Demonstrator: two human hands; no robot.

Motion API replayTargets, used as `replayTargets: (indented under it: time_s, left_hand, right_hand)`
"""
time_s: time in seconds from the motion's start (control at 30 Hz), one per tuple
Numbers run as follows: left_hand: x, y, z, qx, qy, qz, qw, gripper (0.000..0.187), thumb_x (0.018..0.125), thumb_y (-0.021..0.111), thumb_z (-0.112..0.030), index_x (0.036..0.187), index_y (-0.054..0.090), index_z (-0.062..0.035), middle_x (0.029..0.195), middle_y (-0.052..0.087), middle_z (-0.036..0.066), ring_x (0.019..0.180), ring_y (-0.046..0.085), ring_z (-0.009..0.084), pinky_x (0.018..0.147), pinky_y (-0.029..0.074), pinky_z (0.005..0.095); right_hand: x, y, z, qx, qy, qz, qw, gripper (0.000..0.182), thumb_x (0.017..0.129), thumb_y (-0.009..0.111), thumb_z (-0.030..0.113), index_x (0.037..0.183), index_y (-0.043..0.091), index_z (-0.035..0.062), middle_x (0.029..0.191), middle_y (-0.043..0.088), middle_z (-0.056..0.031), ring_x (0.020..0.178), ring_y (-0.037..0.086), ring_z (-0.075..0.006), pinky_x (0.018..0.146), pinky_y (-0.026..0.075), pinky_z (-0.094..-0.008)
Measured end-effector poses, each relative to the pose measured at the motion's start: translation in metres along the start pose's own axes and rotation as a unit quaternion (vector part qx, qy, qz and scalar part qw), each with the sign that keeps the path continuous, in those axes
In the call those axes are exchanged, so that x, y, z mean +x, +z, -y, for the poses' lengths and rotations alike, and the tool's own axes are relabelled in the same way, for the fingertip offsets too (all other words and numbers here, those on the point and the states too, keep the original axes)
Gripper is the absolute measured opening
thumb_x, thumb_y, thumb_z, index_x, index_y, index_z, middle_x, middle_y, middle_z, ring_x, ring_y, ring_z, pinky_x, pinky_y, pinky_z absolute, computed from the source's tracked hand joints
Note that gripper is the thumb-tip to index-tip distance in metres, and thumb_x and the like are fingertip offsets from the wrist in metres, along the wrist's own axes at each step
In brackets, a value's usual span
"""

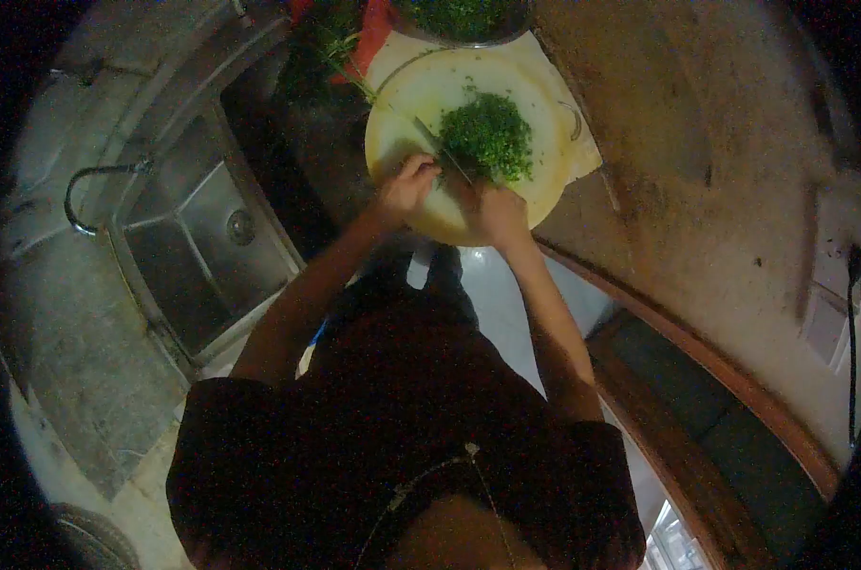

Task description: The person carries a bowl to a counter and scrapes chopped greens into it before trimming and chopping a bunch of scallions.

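Now, from the hands outward:

Left hand: our left hand [406,185] is curled closed over what looks like the knife's handle, at the near-left edge of the board.

Right hand: our right hand [500,211] rests on the near edge of the board, just below the greens; we cannot tell whether its fingers are spread or pressed together.

Knife: the knife [440,147] has its long axis on a diagonal, running up and away to the left from between the hands, with the blade just beside the left edge of the pile.

Chopped greens: the chopped greens [489,135] lie heaped right of the blade, beyond the right hand, which is the nearer of the two.

Cutting board: the round pale cutting board [416,90] sits on the counter [696,123].

Bowl: a metal bowl [463,19] of more greens stands just past the board.

Sink: the steel sink [198,242] lies well apart, to our left.

Writing: we see no brand, label or lettering anywhere.
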State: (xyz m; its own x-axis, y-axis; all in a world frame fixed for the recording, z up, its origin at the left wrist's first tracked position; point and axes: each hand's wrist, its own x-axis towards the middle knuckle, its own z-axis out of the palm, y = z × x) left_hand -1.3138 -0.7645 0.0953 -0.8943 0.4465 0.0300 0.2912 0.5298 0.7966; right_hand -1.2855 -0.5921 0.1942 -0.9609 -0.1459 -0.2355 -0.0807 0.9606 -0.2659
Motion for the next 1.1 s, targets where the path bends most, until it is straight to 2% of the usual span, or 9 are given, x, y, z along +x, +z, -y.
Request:
replayTargets:
  time_s: [0.2,0.27,0.37,0.57,0.7,0.77,0.87,0.97,1.1]
  left_hand:
    - [-0.004,0.000,0.013,0.133,0.134,-0.062,0.980,0.023,0.079,0.046,-0.014,0.099,0.054,-0.0053,0.100,0.051,0.012,0.095,0.049,0.0289,0.078,0.042,0.0380]
    - [-0.002,0.000,0.016,0.170,0.167,-0.089,0.967,0.022,0.080,0.046,-0.015,0.098,0.054,-0.0062,0.099,0.051,0.012,0.091,0.050,0.0285,0.075,0.043,0.0370]
    - [-0.007,-0.004,0.001,0.051,0.006,-0.013,0.999,0.022,0.081,0.045,-0.016,0.098,0.055,-0.0064,0.101,0.052,0.013,0.090,0.051,0.0291,0.076,0.044,0.0360]
    - [-0.005,0.008,0.011,0.052,0.068,-0.110,0.990,0.019,0.080,0.047,-0.014,0.095,0.055,-0.0066,0.095,0.053,0.012,0.086,0.052,0.0309,0.076,0.044,0.0357]
    - [-0.003,-0.005,0.007,0.108,0.049,-0.067,0.991,0.019,0.075,0.056,-0.014,0.092,0.058,-0.0064,0.095,0.056,0.010,0.085,0.055,0.0285,0.076,0.046,0.0350]
    - [-0.003,-0.013,0.005,0.153,0.138,-0.041,0.978,0.020,0.078,0.053,-0.018,0.093,0.057,-0.0062,0.096,0.055,0.011,0.087,0.054,0.0286,0.077,0.045,0.0347]
    - [-0.011,-0.010,0.001,0.034,0.045,-0.054,0.997,0.020,0.080,0.049,-0.018,0.094,0.057,-0.0060,0.097,0.054,0.012,0.088,0.053,0.0284,0.077,0.045,0.0344]
    - [-0.006,-0.020,-0.012,0.021,-0.024,0.009,0.999,0.019,0.080,0.048,-0.016,0.094,0.057,-0.0062,0.098,0.053,0.012,0.090,0.053,0.0285,0.078,0.044,0.0349]
    - [-0.011,-0.014,0.000,0.091,0.034,-0.029,0.995,0.019,0.081,0.048,-0.015,0.094,0.057,-0.0058,0.096,0.054,0.012,0.091,0.053,0.0282,0.079,0.044,0.0355]
  right_hand:
    - [-0.008,0.024,0.003,-0.048,0.007,0.095,0.994,0.014,0.074,0.048,0.018,0.074,0.059,0.0083,0.070,0.060,-0.0128,0.069,0.060,-0.0263,0.062,0.047,-0.0380]
    - [0.013,0.038,0.001,-0.022,-0.051,-0.012,0.998,0.021,0.077,0.048,0.023,0.079,0.058,0.0042,0.065,0.059,-0.0170,0.061,0.059,-0.0306,0.055,0.047,-0.0414]
    - [0.004,0.033,-0.003,-0.010,0.006,0.020,1.000,0.013,0.071,0.049,0.016,0.068,0.059,0.0069,0.069,0.060,-0.0119,0.067,0.060,-0.0254,0.059,0.047,-0.0382]
    - [-0.004,0.038,0.004,-0.051,-0.006,0.075,0.996,0.015,0.071,0.050,0.016,0.072,0.060,0.0053,0.073,0.061,-0.0145,0.068,0.060,-0.0282,0.058,0.048,-0.0395]
    - [0.010,0.031,-0.004,-0.015,-0.024,0.022,0.999,0.020,0.077,0.050,0.024,0.073,0.057,0.0061,0.062,0.058,-0.0167,0.062,0.059,-0.0311,0.058,0.047,-0.0413]
    - [-0.006,0.021,-0.008,0.029,-0.007,0.018,0.999,0.014,0.072,0.052,0.019,0.072,0.056,0.0056,0.062,0.058,-0.0155,0.062,0.058,-0.0312,0.057,0.047,-0.0406]
    - [-0.024,0.024,-0.003,-0.020,0.011,0.088,0.996,0.012,0.070,0.052,0.016,0.073,0.056,0.0058,0.066,0.058,-0.0167,0.064,0.058,-0.0316,0.057,0.047,-0.0397]
    - [-0.002,0.033,0.014,-0.028,0.009,0.042,0.999,0.014,0.069,0.053,0.018,0.071,0.061,0.0067,0.067,0.060,-0.0148,0.069,0.060,-0.0299,0.059,0.048,-0.0396]
    - [0.004,0.014,0.011,-0.024,-0.027,0.054,0.998,0.013,0.071,0.051,0.016,0.072,0.061,0.0075,0.070,0.061,-0.0126,0.073,0.060,-0.0275,0.063,0.046,-0.0399]
